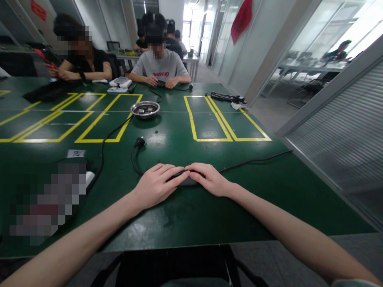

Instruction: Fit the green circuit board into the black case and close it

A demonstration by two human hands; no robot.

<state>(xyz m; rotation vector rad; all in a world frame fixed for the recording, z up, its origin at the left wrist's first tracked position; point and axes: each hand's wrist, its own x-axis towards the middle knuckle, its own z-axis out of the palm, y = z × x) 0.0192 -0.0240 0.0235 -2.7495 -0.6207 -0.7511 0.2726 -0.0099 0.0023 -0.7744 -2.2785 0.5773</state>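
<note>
Both of my hands lie on a small dark device (188, 181) resting on the green table (185, 215), close to its near edge. My left hand (157, 184) covers the device's left end with fingers laid flat over it. My right hand (209, 178) covers the right end, fingertips meeting the left hand's. Most of the device is hidden under the fingers. One black cable runs from it rightward (254, 160) across the table. Another black cable loops left and ends in a plug (139, 142) lying just beyond my hands.
A metal bowl (145, 109) with small parts stands mid-table among yellow taped rectangles (209, 119). Across the table, two people (160, 63) sit working with their own hands. A black tool (226, 97) lies far right. A white block (88, 177) with a cable lies left.
</note>
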